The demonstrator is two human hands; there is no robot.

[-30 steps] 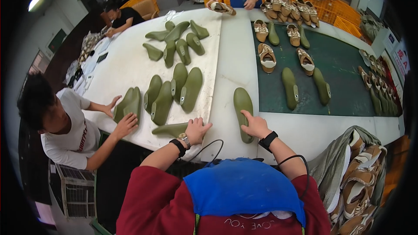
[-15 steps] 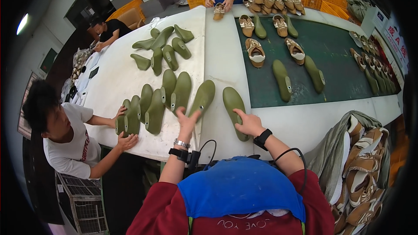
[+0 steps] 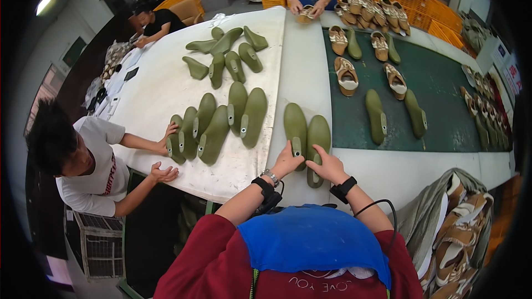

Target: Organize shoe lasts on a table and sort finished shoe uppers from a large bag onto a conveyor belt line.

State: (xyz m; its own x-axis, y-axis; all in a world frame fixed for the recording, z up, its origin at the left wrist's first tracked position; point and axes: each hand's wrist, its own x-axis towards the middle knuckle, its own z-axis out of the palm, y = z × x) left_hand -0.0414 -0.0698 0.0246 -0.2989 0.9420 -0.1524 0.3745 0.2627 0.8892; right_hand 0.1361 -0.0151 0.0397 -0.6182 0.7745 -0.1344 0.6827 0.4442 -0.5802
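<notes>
At the desk's (image 3: 166, 86) near edge we rest our left hand (image 3: 286, 161) on the heel of one green shoe last (image 3: 295, 127). Our right hand (image 3: 328, 167) covers the heel of its twin (image 3: 318, 135). The lasts lie touching; neither hand closes round its last.

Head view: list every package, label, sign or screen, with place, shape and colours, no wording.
Sign: far right edge, beyond the green mat; small white panel with red marks.
Second sign: just above it; small white panel with a blue patch.
Crates: stacked at the far right end of the table; orange, boxy, open-latticed.
Dark flat device: far left on the white table; small rectangle, possibly a phone, screen unlit.
No other labels or screens can be made out.
</notes>
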